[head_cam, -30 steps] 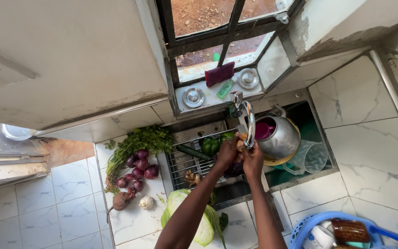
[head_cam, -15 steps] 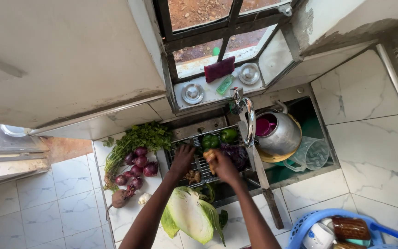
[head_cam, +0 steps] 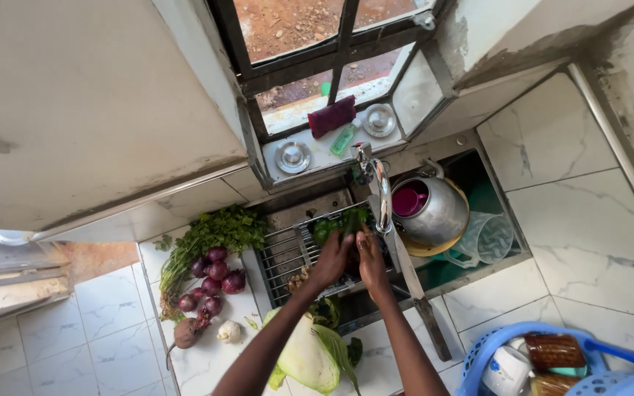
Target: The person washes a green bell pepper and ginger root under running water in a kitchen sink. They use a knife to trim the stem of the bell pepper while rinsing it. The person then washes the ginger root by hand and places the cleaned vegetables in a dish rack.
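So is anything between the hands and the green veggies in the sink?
Nothing visible. Both hands, left and right, are already at the green vegetables on the wire rack. The tap stands just beside the right hand, not between.

Blue basket (head_cam: 493, 352) cut off; hands (head_cam: 354, 257) hide the held vegetable

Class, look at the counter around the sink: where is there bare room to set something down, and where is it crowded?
Bare tile lies right of the sink, above the blue basket, and at the counter's near-left corner. Crowded: red onions, herbs, cabbage, and the rack where both hands work.
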